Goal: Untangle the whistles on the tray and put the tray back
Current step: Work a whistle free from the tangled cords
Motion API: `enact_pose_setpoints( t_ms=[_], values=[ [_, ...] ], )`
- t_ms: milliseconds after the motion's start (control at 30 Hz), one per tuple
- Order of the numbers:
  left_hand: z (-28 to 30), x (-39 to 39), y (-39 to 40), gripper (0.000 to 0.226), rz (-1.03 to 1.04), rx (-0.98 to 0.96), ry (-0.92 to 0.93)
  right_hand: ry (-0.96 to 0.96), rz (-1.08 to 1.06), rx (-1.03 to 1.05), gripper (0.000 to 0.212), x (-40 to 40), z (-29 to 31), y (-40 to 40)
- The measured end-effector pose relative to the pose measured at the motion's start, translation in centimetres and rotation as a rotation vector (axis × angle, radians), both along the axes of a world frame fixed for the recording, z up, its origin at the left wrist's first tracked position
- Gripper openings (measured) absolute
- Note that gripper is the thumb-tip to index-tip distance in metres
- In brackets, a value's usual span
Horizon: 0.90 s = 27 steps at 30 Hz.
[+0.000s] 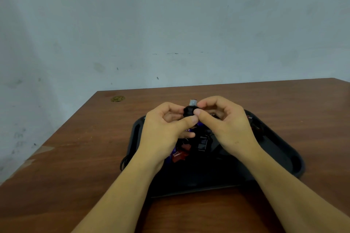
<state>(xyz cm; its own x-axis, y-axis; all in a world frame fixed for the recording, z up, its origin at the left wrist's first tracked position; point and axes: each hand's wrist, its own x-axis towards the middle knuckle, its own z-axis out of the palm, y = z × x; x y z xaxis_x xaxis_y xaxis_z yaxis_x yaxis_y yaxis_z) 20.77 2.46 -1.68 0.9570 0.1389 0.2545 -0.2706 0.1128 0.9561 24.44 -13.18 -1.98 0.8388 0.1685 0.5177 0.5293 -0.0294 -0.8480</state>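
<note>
Both hands are meeting above the far half of the black tray [280, 149], which is lying on the wooden table [75, 157]. The left hand [162, 125] and the right hand [225, 123] are pinching one black whistle [189, 112] between curled fingers and thumbs, the thumb tips almost touching at the whistle's 6 o'clock. A pale end is sticking out at the whistle's 12 o'clock. Below the hands, toward the tray's middle, more whistles are hanging or lying in a clump: a red whistle [179, 156] at the clump's 7 o'clock and another dark one [202, 143] at its 3 o'clock; whether they are touching the tray I cannot tell. A black cord [124, 162] is looping over the tray's 9 o'clock edge. A small brass disc [117, 98] is sitting at the table's 11 o'clock corner.
</note>
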Motion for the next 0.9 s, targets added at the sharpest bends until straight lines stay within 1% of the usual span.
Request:
enact_pose_setpoints(
  t_ms=[133,233,300,367,567,767,900],
  values=[
    [0.2,0.0,0.1,0.021,-0.045,-0.153,0.033,-0.025,0.025,-0.038,0.016,0.0,0.0,-0.1],
    [0.4,-0.1,0.0,0.027,-0.05,-0.255,0.043,-0.033,0.07,-0.049,0.02,-0.3,0.0,-0.1],
    [0.5,-0.2,0.1,0.034,-0.053,-0.291,0.038,-0.033,0.09,-0.018,0.021,-0.3,0.1,-0.1],
    [0.6,-0.2,0.1,0.042,-0.063,-0.275,0.03,-0.034,0.087,0.016,0.02,-0.4,0.1,0.0],
    [0.5,-0.4,-0.3,0.022,-0.005,-0.215,-0.049,-0.071,0.052,0.038,0.024,-0.4,-0.1,0.5],
    [0.3,-0.4,-0.7,0.016,0.087,-0.126,-0.145,-0.079,0.014,0.061,0.024,-0.5,-0.4,1.4],
    [0.0,-0.2,-0.8,0.012,0.075,-0.145,-0.114,-0.042,-0.001,0.069,0.02,-0.3,-0.6,1.4]
  ],
)
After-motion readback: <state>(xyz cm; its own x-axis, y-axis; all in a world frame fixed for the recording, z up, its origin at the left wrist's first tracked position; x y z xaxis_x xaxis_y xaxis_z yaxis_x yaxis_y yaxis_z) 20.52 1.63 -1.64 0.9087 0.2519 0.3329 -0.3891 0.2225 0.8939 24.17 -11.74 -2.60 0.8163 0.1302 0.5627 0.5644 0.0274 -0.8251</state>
